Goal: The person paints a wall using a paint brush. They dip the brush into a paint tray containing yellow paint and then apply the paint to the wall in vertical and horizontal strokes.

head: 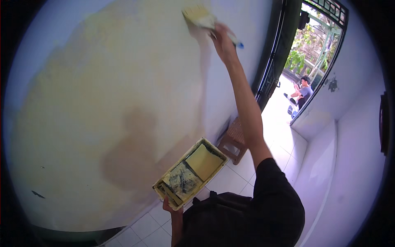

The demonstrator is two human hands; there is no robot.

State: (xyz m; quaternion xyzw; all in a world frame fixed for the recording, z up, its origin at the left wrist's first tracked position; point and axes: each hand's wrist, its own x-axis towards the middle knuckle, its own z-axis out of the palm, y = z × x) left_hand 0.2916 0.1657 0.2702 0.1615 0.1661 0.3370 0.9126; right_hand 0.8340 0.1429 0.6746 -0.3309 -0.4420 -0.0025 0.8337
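Note:
My right hand [226,41] is raised high, gripping a wide paintbrush [205,20] with a blue-tipped handle. Pale yellow paint coats its bristles, which are at the wall; whether they touch it I cannot tell. A broad patch of the wall [92,77] looks pale yellow, with lighter wall around it. Low in front of my body, my left hand [173,206] holds the near end of a rectangular paint tray [185,180]. Yellow liquid paint [205,162] lies in the tray's far part, and its middle section is streaked with dried paint.
A brown woven-top stool [234,139] stands by the wall beyond the tray. Past it, a dark door [277,52] is open to the outside, where a person [304,92] sits on the ground. White tiles [231,179] cover the floor. Another wall [348,148] rises at right.

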